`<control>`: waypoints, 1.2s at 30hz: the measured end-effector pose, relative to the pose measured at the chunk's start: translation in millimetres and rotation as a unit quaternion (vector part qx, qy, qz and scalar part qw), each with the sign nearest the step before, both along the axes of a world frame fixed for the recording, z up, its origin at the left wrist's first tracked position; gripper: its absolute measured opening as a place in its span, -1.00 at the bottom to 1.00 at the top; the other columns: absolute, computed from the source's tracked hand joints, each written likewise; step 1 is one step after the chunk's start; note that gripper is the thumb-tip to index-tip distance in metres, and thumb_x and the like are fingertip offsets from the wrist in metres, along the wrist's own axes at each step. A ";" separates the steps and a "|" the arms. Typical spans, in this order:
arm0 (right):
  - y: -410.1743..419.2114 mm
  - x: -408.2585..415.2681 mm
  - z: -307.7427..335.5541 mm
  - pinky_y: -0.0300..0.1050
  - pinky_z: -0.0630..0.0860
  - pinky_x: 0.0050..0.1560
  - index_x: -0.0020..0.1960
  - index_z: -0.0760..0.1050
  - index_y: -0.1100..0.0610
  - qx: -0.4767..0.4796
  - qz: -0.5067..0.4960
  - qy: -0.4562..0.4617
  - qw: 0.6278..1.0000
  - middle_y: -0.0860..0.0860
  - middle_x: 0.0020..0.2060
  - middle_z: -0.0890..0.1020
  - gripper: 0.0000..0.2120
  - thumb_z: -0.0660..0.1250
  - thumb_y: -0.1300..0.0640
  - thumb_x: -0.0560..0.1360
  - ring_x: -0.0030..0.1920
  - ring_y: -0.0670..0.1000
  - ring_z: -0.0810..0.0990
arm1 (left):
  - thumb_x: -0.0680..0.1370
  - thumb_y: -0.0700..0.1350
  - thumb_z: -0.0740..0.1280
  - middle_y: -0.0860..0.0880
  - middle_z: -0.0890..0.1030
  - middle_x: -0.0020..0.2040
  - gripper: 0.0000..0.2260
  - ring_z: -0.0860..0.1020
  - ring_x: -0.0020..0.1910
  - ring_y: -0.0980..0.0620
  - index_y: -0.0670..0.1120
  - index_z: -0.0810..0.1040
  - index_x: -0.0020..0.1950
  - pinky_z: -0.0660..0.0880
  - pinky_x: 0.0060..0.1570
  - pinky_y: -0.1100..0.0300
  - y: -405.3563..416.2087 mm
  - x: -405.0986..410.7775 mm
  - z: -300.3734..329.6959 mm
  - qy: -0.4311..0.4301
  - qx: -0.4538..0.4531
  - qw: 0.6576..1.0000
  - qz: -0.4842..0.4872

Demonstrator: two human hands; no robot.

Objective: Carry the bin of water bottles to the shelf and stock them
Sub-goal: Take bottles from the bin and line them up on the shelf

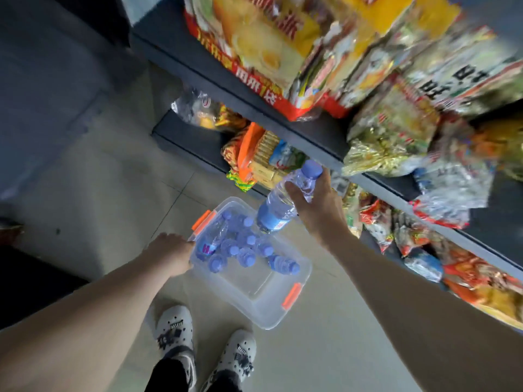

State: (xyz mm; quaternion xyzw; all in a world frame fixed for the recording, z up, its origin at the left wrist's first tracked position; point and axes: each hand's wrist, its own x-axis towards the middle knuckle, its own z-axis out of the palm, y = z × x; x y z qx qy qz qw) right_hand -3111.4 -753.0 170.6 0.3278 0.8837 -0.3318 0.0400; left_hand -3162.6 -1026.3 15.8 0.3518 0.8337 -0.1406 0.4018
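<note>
1. Head cam, looking down: right hand (pixel 317 205) w/ thumb and fingers (pixel 291 190) wrapped round a water bottle (pixel 285 199), gripping it at the clear upper body just below the neck.
2. Bottle tilted, purple-blue cap (pixel 311 168) pointing up toward the shelving, blue label end (pixel 273 219) angled down over the far corner of the bin; held in the air, apart from the shelf edge.
3. Left hand (pixel 172 253) at the bin's near-left rim, knuckles up, fingers curled over the edge; fingertips hidden behind the plastic, so exact grip can't be told.
4. Clear plastic bin (pixel 263 304) w/ orange latches (pixel 292 296) appears to sit on the pale tiled floor (pixel 113 176), just in front of the shelf unit.
5. Approx. a dozen small bottles (pixel 240 250) w/ purple-blue caps crowd the bin's far half, some upright, some lying; near half shows bare bottom.
6. Dark grey shelves (pixel 325 131) run diagonally at right, packed w/ bright snack and noodle bags (pixel 390 128); upper part blurred.
7. Lower shelf holds orange and yellow packs (pixel 254 154) close behind the raised bottle.
8. Bottom of frame: two white clogs (pixel 175 332) w/ dark charms, toes pointing at the bin.
</note>
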 end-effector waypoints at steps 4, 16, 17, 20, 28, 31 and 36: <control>14.5 14.3 151.0 -0.03 0.37 -0.16 0.22 0.30 0.05 0.053 0.017 0.041 0.998 0.06 -0.02 0.59 -0.56 0.28 -0.22 0.52 -0.04 0.17 0.54 | 0.56 0.08 0.25 -0.01 0.60 0.16 -0.70 0.58 0.15 -0.06 0.04 0.49 0.27 0.47 -0.06 0.19 24.3 -23.6 149.2 -0.002 0.049 0.999 0.021; 18.2 57.0 523.1 0.05 0.45 -0.25 0.14 0.32 0.24 0.240 0.028 0.304 0.922 0.05 -0.26 0.58 -0.52 0.29 -0.15 0.49 -0.18 0.21 0.58 | 0.48 0.09 0.45 0.17 0.63 0.02 -0.68 0.60 0.01 0.14 0.09 0.57 0.20 0.51 0.00 0.18 96.3 -72.3 558.1 0.046 0.406 0.912 -0.037; 19.2 57.4 543.1 0.08 0.48 -0.20 0.11 0.30 0.22 0.235 0.012 0.326 0.916 0.05 -0.24 0.59 -0.54 0.30 -0.14 0.49 -0.16 0.20 0.59 | 0.47 0.11 0.46 0.18 0.62 0.04 -0.66 0.59 0.02 0.16 0.11 0.56 0.22 0.51 0.01 0.19 102.7 -73.7 585.9 0.045 0.428 0.901 -0.043; 25.2 56.9 598.9 0.12 0.53 -0.04 0.09 0.31 0.23 0.184 -0.039 0.395 0.899 0.00 -0.19 0.63 -0.54 0.32 -0.13 0.47 -0.14 0.08 0.60 | 0.42 0.15 0.50 0.16 0.60 0.09 -0.54 0.58 0.05 0.19 0.12 0.52 0.28 0.52 0.08 0.20 125.2 -65.2 660.8 -0.001 0.487 0.872 -0.047; 63.9 20.9 710.7 0.05 0.52 -0.09 -0.01 0.32 0.11 0.232 -0.106 0.431 0.866 0.04 -0.20 0.62 -0.54 0.34 -0.25 0.41 -0.12 0.12 0.58 | 0.30 0.34 0.49 0.24 0.61 0.01 -0.44 0.57 -0.02 0.25 0.10 0.49 0.16 0.49 -0.05 0.28 219.2 -34.1 782.5 0.044 0.611 0.790 -0.040; 91.2 5.6 744.0 -0.04 0.52 -0.09 0.06 0.39 0.06 0.199 -0.065 0.436 0.875 -0.04 -0.13 0.63 -0.48 0.33 -0.34 0.38 -0.10 0.03 0.61 | 0.36 0.26 0.50 0.16 0.63 0.03 -0.54 0.59 0.00 0.18 0.07 0.51 0.13 0.48 -0.06 0.34 251.4 -38.6 813.4 0.066 0.639 0.765 -0.041; 167.6 -5.4 782.9 0.06 0.53 0.21 0.26 0.47 -0.06 -0.096 0.138 0.351 0.921 0.04 0.21 0.61 -0.66 0.36 0.00 0.50 0.17 0.04 0.63 | 0.46 0.11 0.47 0.15 0.66 0.10 -0.65 0.61 0.09 0.17 0.11 0.57 0.22 0.52 0.20 0.13 302.8 -63.1 848.2 -0.020 0.634 0.773 -0.016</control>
